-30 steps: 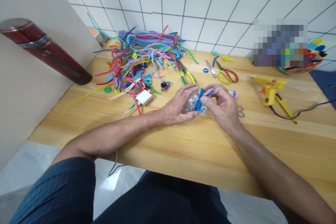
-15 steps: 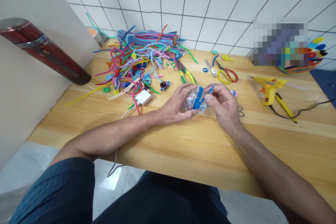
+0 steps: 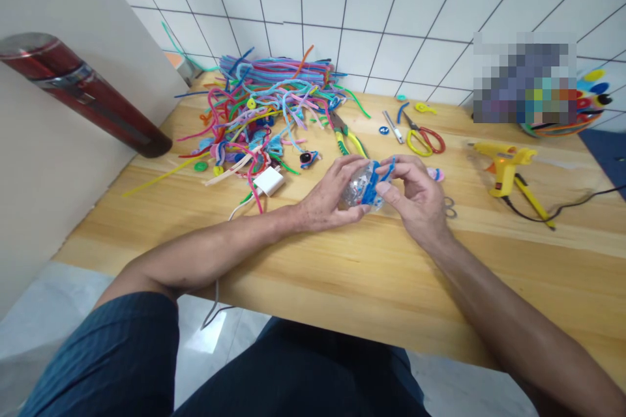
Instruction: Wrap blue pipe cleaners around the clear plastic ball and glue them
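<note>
My left hand (image 3: 328, 199) is wrapped around a clear, rounded plastic object (image 3: 354, 189) with silvery and coloured specks, thumb on the near side and fingers on the far side. Across its right part runs a fuzzy blue pipe cleaner (image 3: 372, 184). My right hand (image 3: 419, 197) pinches at the blue pipe cleaner, thumb against the object's right side, with a short end standing up by the fingertips. The right side of the clear object is partly covered by my right fingers.
Behind my left hand lie a pile of pipe cleaners (image 3: 274, 94), pliers (image 3: 348, 133) and a white charger (image 3: 268, 180). Scissors (image 3: 423, 138) and a craft knife (image 3: 392, 127) lie further back. A yellow glue gun (image 3: 503, 163) stands right; a red thermos (image 3: 90, 94) stands left.
My right thumb has moved slightly down and left along the blue pipe cleaner. The clear object has turned a little in my left hand, which keeps its place.
</note>
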Demonstrator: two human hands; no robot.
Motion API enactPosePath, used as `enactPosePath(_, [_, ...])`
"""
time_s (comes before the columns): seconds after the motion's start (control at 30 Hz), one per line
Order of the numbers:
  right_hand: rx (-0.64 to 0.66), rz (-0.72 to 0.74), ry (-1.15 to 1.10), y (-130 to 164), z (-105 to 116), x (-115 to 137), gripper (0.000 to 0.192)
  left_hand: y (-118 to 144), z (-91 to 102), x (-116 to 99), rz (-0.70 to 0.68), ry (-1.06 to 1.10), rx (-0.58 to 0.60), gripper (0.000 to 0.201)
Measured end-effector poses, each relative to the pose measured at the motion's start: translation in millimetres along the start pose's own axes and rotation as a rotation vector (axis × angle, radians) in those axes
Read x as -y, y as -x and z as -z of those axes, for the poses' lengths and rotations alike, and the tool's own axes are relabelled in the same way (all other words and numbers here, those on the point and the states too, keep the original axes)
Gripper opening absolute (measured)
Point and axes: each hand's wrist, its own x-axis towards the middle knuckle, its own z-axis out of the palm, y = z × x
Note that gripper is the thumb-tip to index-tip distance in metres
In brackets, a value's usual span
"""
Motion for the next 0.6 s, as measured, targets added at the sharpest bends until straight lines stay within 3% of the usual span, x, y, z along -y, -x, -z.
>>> enactPosePath(0.3, [-0.02,-0.037,-0.046,0.7,-2.5,-2.3,0.011,1.6,-2.0,0.2,0.028,0.0,0.019,0.088])
enactPosePath(0.6, [-0.01,-0.104,-0.1,2.7,-3.9,-7.4,0.015,1.0,-6.4,4.3,-0.041,0.004,-0.033,0.086])
